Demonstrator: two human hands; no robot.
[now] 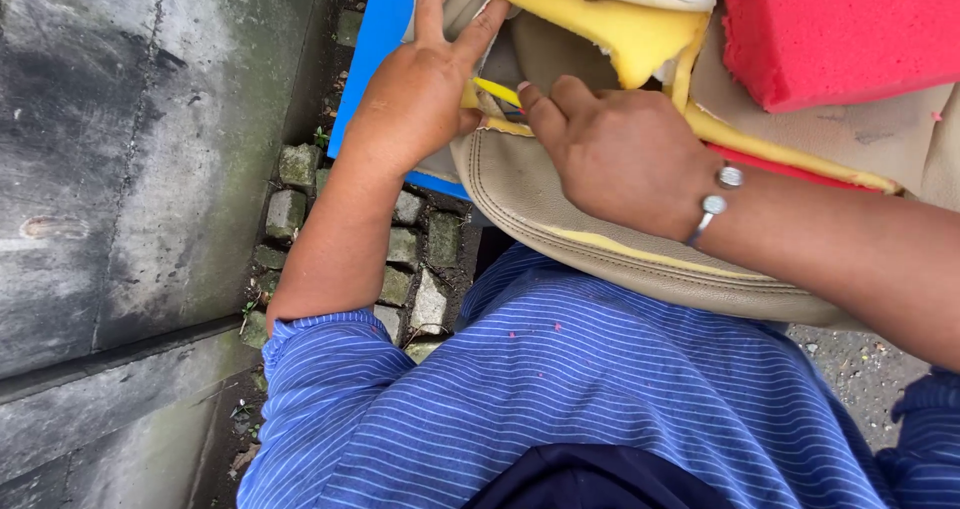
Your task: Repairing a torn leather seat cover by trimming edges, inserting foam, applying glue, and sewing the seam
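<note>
fingers of left hand (415, 99) spread wide on beige seat cover (560, 219); right hand (620, 154) pinches yellow foam (620, 29) edge, upper centre; hard tug likely tears foam.

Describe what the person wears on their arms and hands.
Both arms come out of a blue shirt with thin pale stripes, the left sleeve rolled to about the elbow and cuffed. The left hand is bare, with no ring or band visible. The right hand is bare too, but a silver open bangle with two round knob ends circles its wrist.
</note>
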